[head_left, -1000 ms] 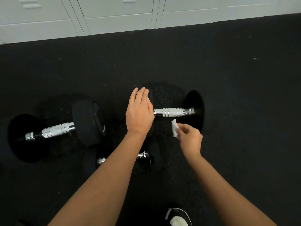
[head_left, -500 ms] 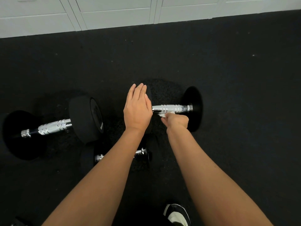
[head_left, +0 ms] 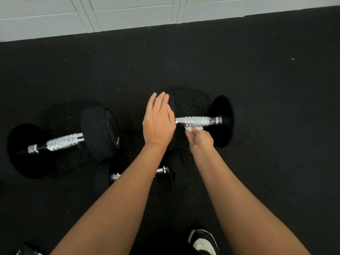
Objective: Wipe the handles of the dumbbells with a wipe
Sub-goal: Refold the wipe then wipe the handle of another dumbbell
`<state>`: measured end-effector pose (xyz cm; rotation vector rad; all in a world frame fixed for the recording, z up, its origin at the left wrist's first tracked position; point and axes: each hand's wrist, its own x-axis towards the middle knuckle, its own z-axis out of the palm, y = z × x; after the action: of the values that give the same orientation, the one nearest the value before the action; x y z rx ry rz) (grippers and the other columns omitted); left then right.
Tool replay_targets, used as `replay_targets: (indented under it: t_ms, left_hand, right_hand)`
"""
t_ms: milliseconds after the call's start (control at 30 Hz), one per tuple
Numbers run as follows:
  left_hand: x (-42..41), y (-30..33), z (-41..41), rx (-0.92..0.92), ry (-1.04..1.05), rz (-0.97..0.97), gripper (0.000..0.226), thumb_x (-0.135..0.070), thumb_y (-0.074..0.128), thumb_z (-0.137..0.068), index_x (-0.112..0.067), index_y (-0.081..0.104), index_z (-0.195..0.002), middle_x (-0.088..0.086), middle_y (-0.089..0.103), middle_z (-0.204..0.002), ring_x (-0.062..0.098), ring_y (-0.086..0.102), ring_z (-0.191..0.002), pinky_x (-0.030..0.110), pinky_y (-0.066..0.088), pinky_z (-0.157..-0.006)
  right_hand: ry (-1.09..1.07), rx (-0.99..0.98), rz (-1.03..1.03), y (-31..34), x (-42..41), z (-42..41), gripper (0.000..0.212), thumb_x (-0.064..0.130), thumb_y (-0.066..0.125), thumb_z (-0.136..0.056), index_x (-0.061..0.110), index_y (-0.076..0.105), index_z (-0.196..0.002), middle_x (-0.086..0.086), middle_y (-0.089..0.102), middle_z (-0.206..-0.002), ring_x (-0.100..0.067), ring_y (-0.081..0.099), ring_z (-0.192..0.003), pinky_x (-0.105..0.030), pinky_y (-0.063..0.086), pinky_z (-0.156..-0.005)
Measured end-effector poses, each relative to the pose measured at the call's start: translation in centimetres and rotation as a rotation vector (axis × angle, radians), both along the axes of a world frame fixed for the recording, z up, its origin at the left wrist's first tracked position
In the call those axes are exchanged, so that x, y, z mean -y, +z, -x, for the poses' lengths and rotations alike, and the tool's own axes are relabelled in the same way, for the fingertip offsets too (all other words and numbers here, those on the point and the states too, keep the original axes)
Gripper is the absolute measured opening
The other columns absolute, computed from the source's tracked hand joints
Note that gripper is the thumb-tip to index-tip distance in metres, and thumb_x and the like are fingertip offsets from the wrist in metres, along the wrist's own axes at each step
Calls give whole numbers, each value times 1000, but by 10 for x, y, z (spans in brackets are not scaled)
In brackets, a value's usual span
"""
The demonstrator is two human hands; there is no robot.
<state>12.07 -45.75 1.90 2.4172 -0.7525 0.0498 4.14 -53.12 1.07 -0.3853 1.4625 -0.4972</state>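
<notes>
**Wipe held against the handle of the right-hand dumbbell**

Three dumbbells are seen lying on a black rubber floor (head_left: 257,70). The dumbbell on the right (head_left: 221,121) lies roughly crosswise in the head view, and its chrome handle (head_left: 197,121) is exposed between the two black heads. Its left head is largely covered by the left hand (head_left: 159,122), which is laid flat on top of it with the fingers straight and held together; nothing is gripped by this hand.

A small white wipe (head_left: 193,128) is pinched in the curled fingers of the right hand (head_left: 200,140) and is held up against the near underside of the handle, towards its left half. The wipe is touching the chrome; only a small part of it is visible above the fingers.

A second, larger dumbbell (head_left: 99,133) is seen to the left, well apart from both hands, its handle (head_left: 62,142) slanting slightly and untouched. A third, smaller dumbbell (head_left: 161,171) lies nearer the person, mostly hidden beneath the left forearm, so that only the ends of its chrome bar can be made out.

White cabinet fronts (head_left: 128,17) run along the far edge of the floor. A black-and-white shoe (head_left: 204,242) is visible at the lower edge, beside the right forearm.
</notes>
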Motion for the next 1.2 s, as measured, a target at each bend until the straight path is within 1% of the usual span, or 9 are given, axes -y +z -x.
replay_targets:
  t_ms: [167,233,333,433,600,733,867,1000,1200]
  left_hand:
    - [-1,-1,2,9,1,17,46,-21,26,-94,-6,58,-124,3,58,-128,23,44,-129,38,48,-97]
    - [-1,0,1,2,-1,24,47,-21,25,-94,-6,58,-124,3,58,-129,23,44,-129,38,48,-97]
    - [0,-1,0,3,5,33,47,-21,26,-94,-5,59,-123,3,58,-128,23,44,-129,38,48,-96]
    - [0,-2,0,11,6,35,46,-20,27,-94,-5,59,-122,3,59,-127,23,45,-128,38,48,-96]
    - [0,-1,0,7,4,31,46,-21,26,-94,-6,59,-123,2,58,-128,22,44,-129,36,47,-98]
    - [0,-1,-1,3,10,28,46,-20,27,-94,-6,59,-123,2,58,-128,22,44,-129,36,48,-97]
    - [-1,-1,0,9,7,31,45,-20,27,-94,-6,59,-123,3,59,-128,22,44,-129,35,47,-98]
    - [-1,-1,0,0,5,31,46,-21,27,-94,-7,58,-124,2,58,-128,21,44,-129,35,46,-99]
    - [-1,0,-1,-10,8,24,48,-23,24,-94,-7,58,-124,2,58,-129,21,43,-130,35,47,-98]
  right_hand:
    - [-84,130,-41,-3,0,4,39,-10,46,-90,5,51,-126,-17,58,-123,-27,59,-112,-33,50,-94]
    - [-75,148,-78,-2,-3,-3,36,-8,47,-91,2,54,-125,-17,59,-122,-25,59,-112,-30,50,-90]
    - [59,121,-187,1,5,-2,33,-10,46,-90,-4,52,-123,-21,59,-122,-28,59,-112,-31,51,-85]
    - [191,96,-265,7,24,11,34,-12,43,-91,-6,49,-124,-22,57,-124,-31,56,-116,-32,49,-93]
    - [118,134,-261,7,19,-1,38,-12,40,-92,-7,47,-129,-22,53,-129,-32,53,-119,-31,45,-95]
    - [217,138,-294,15,4,-9,37,-12,40,-92,-9,46,-128,-24,54,-128,-32,54,-118,-27,49,-86]
    - [161,140,-301,18,28,11,37,-13,40,-91,-9,46,-127,-24,55,-127,-34,54,-118,-32,46,-97]
    - [150,118,-278,16,24,7,36,-13,42,-90,-8,49,-126,-23,57,-125,-33,58,-113,-30,55,-76]
    - [304,85,-255,36,29,9,30,-12,42,-91,-13,49,-120,-28,59,-118,-36,61,-108,-30,55,-79]
